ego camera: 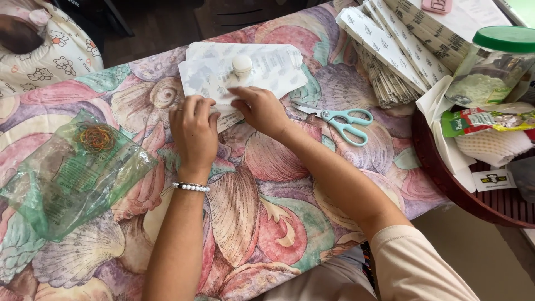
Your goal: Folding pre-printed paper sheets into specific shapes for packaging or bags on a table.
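Both hands, left (pixel 194 132) and right (pixel 261 111), are pinching the paper (pixel 223 83) edge with closed fingers (thin, light, probably easily creased); a small jar (pixel 242 65) is weighting it.

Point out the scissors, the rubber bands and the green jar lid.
Mint-handled metal scissors (pixel 350 120): head view, on a handle loop.
Coloured rubber bands (pixel 96 137): head view, middle of the bundle.
Green plastic jar lid (pixel 505 39): head view, lid top.

The left hand (pixel 193 134) wears a white bead bracelet (pixel 190 187); the right arm has a pale peach sleeve (pixel 415 267)
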